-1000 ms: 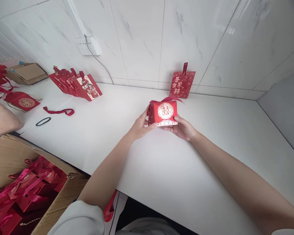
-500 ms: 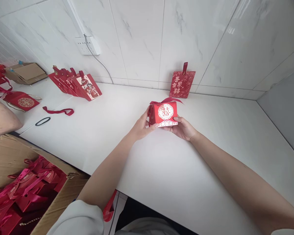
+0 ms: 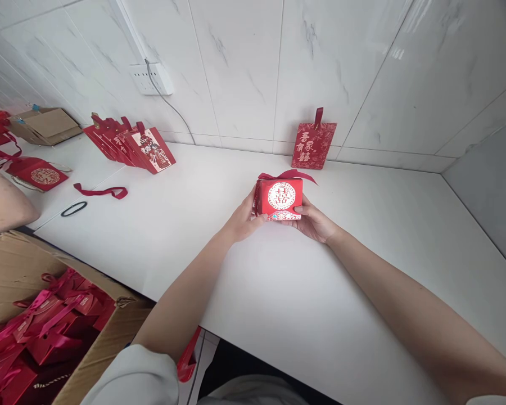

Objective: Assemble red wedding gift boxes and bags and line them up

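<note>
Between my two hands is a small red gift box with a round white emblem on its front and a dark red ribbon on top. My left hand grips its left side, the thumb at the lower front corner. On the right, my right hand holds the box with the thumb on its front and the fingers underneath. A tassel or cord hangs at the box's left side, partly hidden by my left hand. Behind the box, a red card bag with a ribbon loop leans on the wall.
Several red card bags stand at the back left, near a loose ribbon and a black band. A cardboard box of red gift boxes sits lower left. Another person's arm rests at the left, beside a red box.
The gift box has turned and tilted slightly in my hands, so its front faces me a little differently. At the far left, the other person's fingers have come into view.
</note>
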Tool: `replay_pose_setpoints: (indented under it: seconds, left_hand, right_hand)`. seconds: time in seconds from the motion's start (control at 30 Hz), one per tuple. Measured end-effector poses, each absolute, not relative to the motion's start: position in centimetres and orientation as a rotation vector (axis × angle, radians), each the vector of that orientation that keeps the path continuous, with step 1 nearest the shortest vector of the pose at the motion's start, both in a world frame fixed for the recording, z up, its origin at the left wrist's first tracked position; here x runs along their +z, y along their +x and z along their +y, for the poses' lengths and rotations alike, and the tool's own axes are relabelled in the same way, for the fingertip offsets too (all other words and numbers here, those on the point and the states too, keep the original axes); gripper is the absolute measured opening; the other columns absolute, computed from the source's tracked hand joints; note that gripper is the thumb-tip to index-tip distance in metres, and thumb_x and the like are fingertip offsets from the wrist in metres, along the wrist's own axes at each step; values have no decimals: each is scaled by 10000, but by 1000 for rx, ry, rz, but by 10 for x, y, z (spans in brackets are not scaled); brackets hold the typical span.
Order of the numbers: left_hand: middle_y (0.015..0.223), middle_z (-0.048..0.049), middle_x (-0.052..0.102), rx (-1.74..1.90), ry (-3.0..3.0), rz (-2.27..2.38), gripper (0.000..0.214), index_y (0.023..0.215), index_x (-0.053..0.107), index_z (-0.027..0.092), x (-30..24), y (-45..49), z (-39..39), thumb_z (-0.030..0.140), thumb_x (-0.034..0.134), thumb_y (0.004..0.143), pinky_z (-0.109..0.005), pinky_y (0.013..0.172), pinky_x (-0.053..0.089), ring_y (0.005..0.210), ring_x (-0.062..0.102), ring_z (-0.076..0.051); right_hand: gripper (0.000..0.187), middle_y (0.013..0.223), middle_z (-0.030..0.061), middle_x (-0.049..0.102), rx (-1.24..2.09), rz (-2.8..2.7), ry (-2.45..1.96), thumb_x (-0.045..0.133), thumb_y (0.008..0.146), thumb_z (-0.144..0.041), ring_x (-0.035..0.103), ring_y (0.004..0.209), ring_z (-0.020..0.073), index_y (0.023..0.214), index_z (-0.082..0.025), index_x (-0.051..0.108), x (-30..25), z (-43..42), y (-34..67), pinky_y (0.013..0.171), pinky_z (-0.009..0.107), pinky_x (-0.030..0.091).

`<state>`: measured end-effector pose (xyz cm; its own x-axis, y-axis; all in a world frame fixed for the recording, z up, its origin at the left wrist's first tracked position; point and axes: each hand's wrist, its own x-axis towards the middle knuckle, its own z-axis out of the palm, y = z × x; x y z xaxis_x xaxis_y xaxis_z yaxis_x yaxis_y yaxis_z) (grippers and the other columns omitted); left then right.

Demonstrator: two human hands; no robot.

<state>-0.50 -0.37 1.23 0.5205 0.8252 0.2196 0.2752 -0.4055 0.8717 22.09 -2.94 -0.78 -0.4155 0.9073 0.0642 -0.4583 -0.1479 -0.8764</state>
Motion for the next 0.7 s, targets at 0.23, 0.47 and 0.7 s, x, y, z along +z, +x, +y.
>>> replay_pose_setpoints:
  seconds: [0.23,0.47,0.7]
  left_hand:
    - [1413,-98,487,826,1963,914,777,1517,207,250,12,-7,-3,318,550,823,-414,892,517,1173,537,-292]
    - [1443,-94,465,824,1990,933,777,1530,179,249,6,-9,0,323,530,840,-424,925,498,1191,526,-294]
    - [1431,-84,484,826,1982,928,752,1522,202,263,8,-7,0,388,536,860,-412,914,497,1146,556,-276]
  right_hand:
    - [659,1399,-28,508,1744,-1084,-614,657,825,-272,582,1159,215,1386,-444,356,-8,-29,221,990,463,516]
    - [633,1374,-36,532,1745,-1078,-623,665,835,-271,598,1137,202,1372,-444,378,-8,-29,221,990,449,520]
    - [619,1391,-25,524,1747,-1064,-626,650,861,-305,595,1150,205,1393,-430,360,-8,-30,221,977,433,537]
